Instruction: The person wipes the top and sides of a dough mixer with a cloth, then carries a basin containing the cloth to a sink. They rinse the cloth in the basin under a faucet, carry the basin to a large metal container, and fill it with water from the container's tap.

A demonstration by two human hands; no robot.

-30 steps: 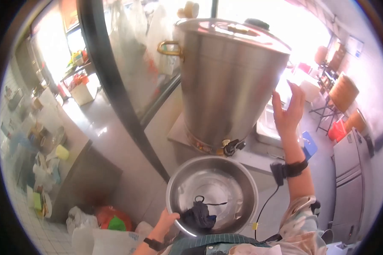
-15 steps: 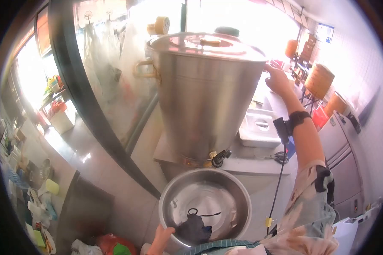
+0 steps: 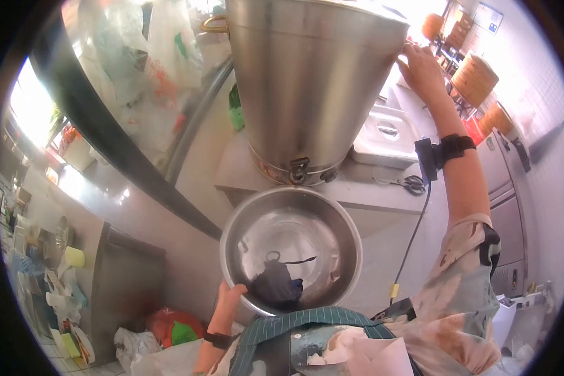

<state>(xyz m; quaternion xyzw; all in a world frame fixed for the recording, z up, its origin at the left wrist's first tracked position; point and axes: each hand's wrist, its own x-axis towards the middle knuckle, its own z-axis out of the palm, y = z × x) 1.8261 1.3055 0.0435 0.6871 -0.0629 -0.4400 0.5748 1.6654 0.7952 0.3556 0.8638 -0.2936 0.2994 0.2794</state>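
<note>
Directly above the bowl stands the tall steel urn (image 3: pixel 313 81) on the counter (image 3: pixel 370 188), its long axis upright. Below its tap (image 3: pixel 298 170) sits the steel bowl (image 3: pixel 291 250), gripped at the near rim by the left hand (image 3: pixel 227 302). Higher up, the right hand (image 3: pixel 422 69) rests open-fingered against the urn's top edge.

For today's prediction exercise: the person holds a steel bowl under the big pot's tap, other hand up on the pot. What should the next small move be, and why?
Probably bring the right hand down from the pot rim to the tap and open it. The bowl, gripped at its rim by the left hand, already sits just below the tap and looks empty apart from reflections, while no hand is on the tap.
</note>
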